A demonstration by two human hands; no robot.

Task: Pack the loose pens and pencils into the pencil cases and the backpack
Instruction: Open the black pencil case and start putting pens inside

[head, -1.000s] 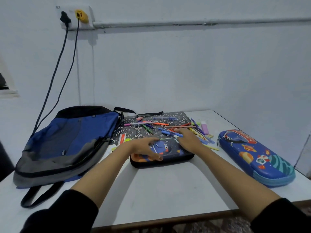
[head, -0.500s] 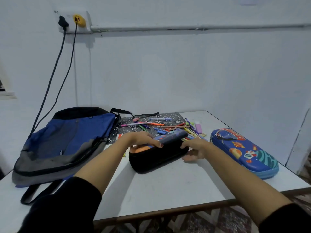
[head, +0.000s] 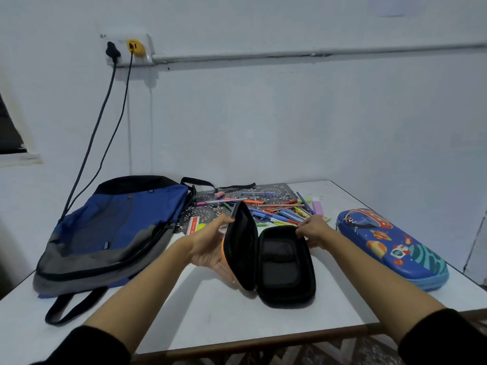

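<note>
White table [head: 184, 325] pushed against a pale wall [head: 290, 114]. Socket box [head: 147, 48] high on the wall holds a black plug and a yellow one. Two cables [head: 100, 122] drop from it behind the backpack, and a conduit [head: 316, 51] runs right from the box.

Black pencil case [head: 286, 267] is mid-table, spread open: base half flat on the surface, lid half standing nearly upright on its left side. Interior is dark, with a mesh pocket visible in the base.

Left hand [head: 208, 248] grips the lid, thumb over the top edge and fingers behind the orange-trimmed outer shell. Right hand [head: 313, 230] pinches the far rim of the base half, fingers curled over it. Both forearms are bare, with dark sleeves at the bottom of frame.

Pens and pencils [head: 276, 209] lie loose in a heap just behind the open case, on a dark patterned mat [head: 208, 212] at the back of the table — mixed blue, orange, pink and green. A red-and-white ruler [head: 193, 225] sits at the mat's near-left edge, just beside the left thumb. A pale purple marker-like stick sits at the right end of the heap.

Backpack [head: 118, 227] — blue, grey, black — lies flat on the left side of the table, one strap trailing toward the near edge. Cannot tell if its zip is open.

Space-print pencil case [head: 390, 246], blue with a rocket and planets, lies closed on the right, near the right hand but not touching it.
</note>
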